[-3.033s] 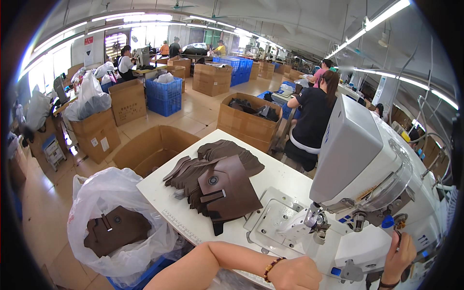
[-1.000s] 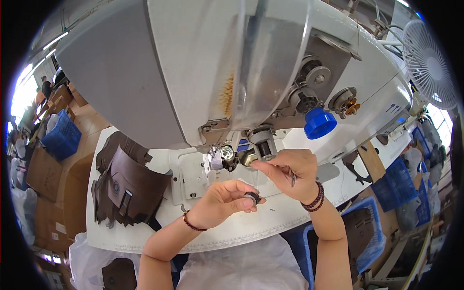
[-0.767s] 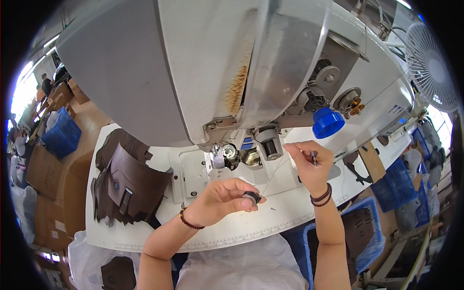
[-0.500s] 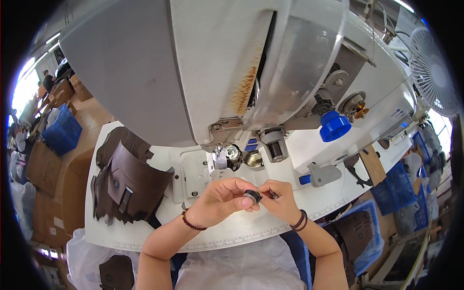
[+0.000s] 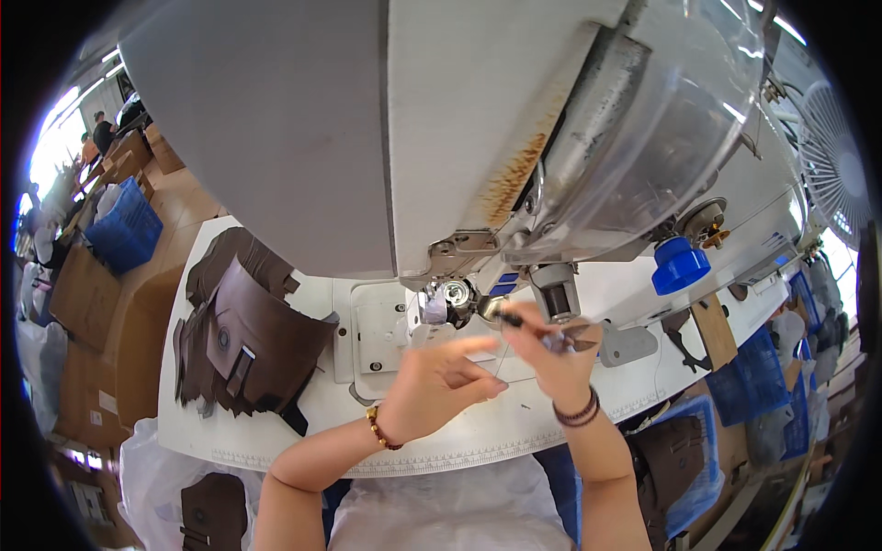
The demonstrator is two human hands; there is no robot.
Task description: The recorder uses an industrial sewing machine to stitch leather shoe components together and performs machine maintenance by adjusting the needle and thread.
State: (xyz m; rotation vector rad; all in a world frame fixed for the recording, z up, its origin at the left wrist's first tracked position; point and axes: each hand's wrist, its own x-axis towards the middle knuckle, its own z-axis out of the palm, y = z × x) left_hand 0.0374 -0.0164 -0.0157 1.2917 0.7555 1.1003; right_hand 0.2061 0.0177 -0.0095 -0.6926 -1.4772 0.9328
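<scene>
My right hand [image 5: 551,354], smeared by motion, is raised near the sewing machine's round hook area [image 5: 457,295]. Its fingertips pinch a small dark bobbin [image 5: 508,318]. Metal thread snips [image 5: 577,338] stick out from the same hand; blur hides their exact shape. My left hand [image 5: 441,386] hangs over the white table, its index finger stretched out and the others loosely bent, holding nothing. The white sewing machine head [image 5: 478,119] looms above both hands. To the left lies a stack of brown leather-like pieces [image 5: 266,340] with a buckle and a round fitting.
A ruler strip [image 5: 441,466] runs along the near edge of the white table [image 5: 317,450]. Under the machine sit a dark cylinder [image 5: 555,298] and a blue knob [image 5: 681,265]. At right are blue crates [image 5: 744,363] and a fan [image 5: 831,165]; cardboard boxes [image 5: 83,303] stand at left.
The hands have parted. The bobbin has passed from my left fingers to my right hand, which has moved up toward the machine. My left hand has let go. The view has shifted slightly.
</scene>
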